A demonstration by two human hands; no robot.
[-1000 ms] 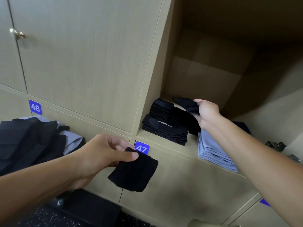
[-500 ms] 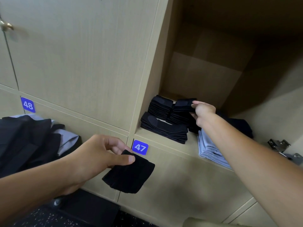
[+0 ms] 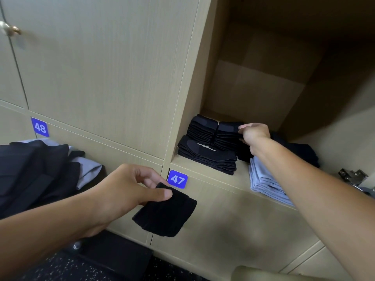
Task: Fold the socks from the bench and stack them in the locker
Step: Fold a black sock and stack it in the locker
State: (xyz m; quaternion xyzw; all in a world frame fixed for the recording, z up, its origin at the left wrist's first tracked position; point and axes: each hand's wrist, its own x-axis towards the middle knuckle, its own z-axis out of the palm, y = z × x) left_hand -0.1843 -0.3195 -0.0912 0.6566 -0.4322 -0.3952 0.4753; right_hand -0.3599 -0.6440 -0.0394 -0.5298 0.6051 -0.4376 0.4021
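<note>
Socks fill the floor of the open locker: two stacks of folded black ones stand side by side at the back left, a flatter black stack lies in front of them, and a pile of pale blue folded socks sits at the front edge to the right. Your right hand reaches in, fingers curled and pinching the top folded sock of the rear right stack. More dark fabric lies behind your forearm; you cannot tell what it is. Your left hand hangs lower, outside the locker, thumb and fingers pinching a folded black sock in front of the panel below. Just above that sock is a blue label reading 47; a second label reading 48 sits well to the left. Loose dark and grey-blue socks are heaped at the left edge. Pale wood-grain doors cover the wall, one with a brass knob. A metal hinge shows at the locker's right. Dark speckled flooring runs below.
</note>
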